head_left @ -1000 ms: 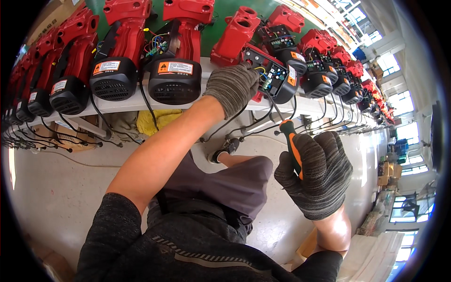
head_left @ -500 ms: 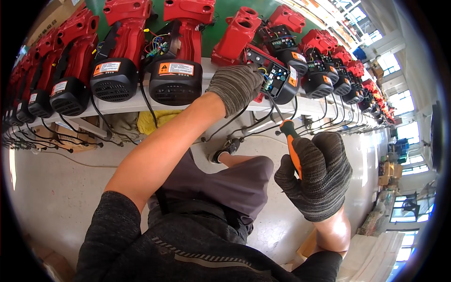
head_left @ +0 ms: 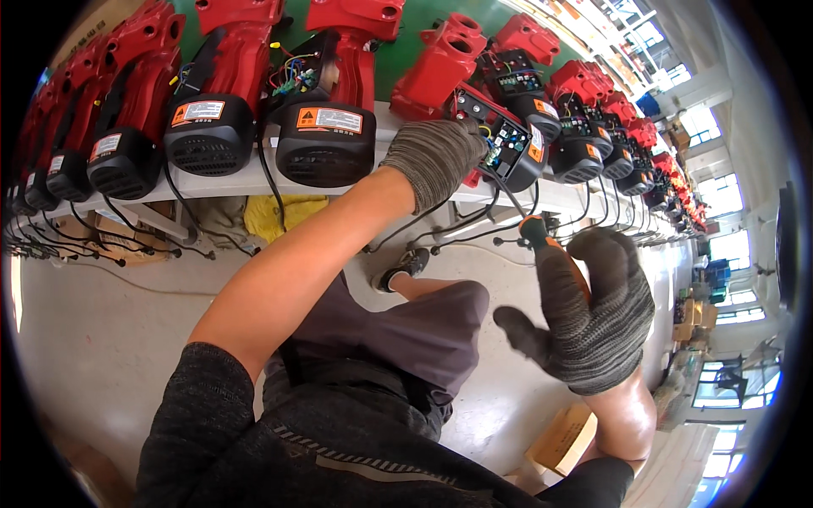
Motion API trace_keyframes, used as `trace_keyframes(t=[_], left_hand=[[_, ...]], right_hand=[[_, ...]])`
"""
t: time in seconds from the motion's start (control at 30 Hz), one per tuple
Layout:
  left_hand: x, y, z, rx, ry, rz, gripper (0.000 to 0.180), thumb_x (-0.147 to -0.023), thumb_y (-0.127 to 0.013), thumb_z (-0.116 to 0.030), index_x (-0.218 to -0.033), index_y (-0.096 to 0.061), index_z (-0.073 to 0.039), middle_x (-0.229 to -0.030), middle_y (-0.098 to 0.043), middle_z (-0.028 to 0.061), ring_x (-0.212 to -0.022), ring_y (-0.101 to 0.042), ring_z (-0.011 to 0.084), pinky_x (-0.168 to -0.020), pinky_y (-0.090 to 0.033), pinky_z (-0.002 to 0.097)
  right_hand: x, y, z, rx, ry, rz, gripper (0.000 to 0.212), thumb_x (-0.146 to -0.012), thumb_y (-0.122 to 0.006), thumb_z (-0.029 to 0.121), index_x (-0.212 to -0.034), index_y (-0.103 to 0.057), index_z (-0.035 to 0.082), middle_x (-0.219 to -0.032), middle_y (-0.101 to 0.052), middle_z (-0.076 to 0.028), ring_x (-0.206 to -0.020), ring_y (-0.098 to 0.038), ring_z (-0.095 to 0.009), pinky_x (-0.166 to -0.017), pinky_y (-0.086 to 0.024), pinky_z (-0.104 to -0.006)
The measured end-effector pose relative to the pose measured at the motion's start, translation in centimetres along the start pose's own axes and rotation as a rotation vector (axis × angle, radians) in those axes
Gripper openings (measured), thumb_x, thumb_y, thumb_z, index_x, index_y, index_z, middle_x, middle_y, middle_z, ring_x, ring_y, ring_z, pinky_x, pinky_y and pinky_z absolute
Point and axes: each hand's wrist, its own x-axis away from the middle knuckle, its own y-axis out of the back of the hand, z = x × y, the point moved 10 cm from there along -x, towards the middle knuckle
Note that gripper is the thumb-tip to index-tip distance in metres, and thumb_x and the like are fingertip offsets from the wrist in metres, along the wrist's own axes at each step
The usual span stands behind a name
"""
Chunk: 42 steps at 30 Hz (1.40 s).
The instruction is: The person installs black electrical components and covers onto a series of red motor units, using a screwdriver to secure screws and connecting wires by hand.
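A red pump with a black motor end stands tilted on the bench, its black wiring box (head_left: 513, 146) uncovered so that a circuit board and coloured wires show. My left hand (head_left: 436, 159), in a grey knitted glove, is closed against the box's left side; its fingertips and whatever they pinch are hidden. Lower right, my gloved right hand (head_left: 593, 313) holds a screwdriver (head_left: 533, 230) with a dark green and orange handle. The thumb stands away from the handle while the fingers lie along it. The screwdriver's shaft slants up to the box's near edge; its tip is hard to make out.
Similar red pumps (head_left: 334, 127) line the pale bench (head_left: 389, 118) on both sides, close together. Black power cables (head_left: 269, 182) hang over its front edge. A yellow cloth (head_left: 288, 216) lies under the bench. An open cardboard box (head_left: 566, 438) stands on the floor at my right.
My right hand has shifted right, its thumb swinging away from the screwdriver handle, which has moved slightly right. The left hand stays at the wiring box. The view has shifted a little.
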Motion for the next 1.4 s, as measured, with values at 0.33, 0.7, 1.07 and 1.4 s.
trace_keyframes(t=[0.33,0.7,1.07,1.4], left_hand=[[0.0,-0.2,0.2,0.030,0.072,0.102,0.023,-0.091,-0.056,-0.009,-0.110,-0.070,-0.009,-0.113,-0.068,0.0097,-0.101,-0.069,0.0276,-0.080,-0.057,0.0405],[0.1,-0.6,0.2,0.077,0.072,0.099,0.024,-0.092,-0.054,-0.007,-0.110,-0.070,-0.009,-0.115,-0.067,0.0103,-0.102,-0.068,0.0278,-0.081,-0.057,0.0411],[-0.2,-0.3,0.0,0.046,0.077,0.102,0.022,-0.094,-0.053,-0.009,-0.108,-0.069,-0.009,-0.111,-0.068,0.0083,-0.101,-0.068,0.0269,-0.080,-0.057,0.0404],[-0.1,-0.1,-0.1,0.048,0.054,0.059,0.020,-0.093,-0.054,-0.009,-0.106,-0.068,-0.008,-0.109,-0.067,0.0095,-0.099,-0.068,0.0280,-0.079,-0.057,0.0408]], right_hand=[[-0.1,-0.6,0.6,0.023,-0.070,0.112,0.049,-0.077,-0.079,0.009,-0.123,-0.063,0.006,-0.073,-0.053,-0.009,-0.062,-0.057,-0.026,-0.045,-0.043,-0.0399],[-0.3,-0.3,0.1,0.069,-0.100,0.169,0.054,-0.075,-0.080,0.014,-0.123,-0.061,0.001,-0.082,-0.058,-0.012,-0.068,-0.060,-0.035,-0.056,-0.049,-0.0452],[-0.6,0.0,-0.9,0.043,-0.203,0.182,0.051,-0.075,-0.080,0.012,-0.121,-0.062,0.002,-0.087,-0.057,-0.014,-0.068,-0.061,-0.032,-0.051,-0.048,-0.0422],[-1.0,0.4,-1.3,-0.042,-0.261,0.038,0.044,-0.082,-0.075,0.010,-0.125,-0.064,0.008,-0.076,-0.056,-0.011,-0.057,-0.059,-0.030,-0.054,-0.051,-0.0409]])
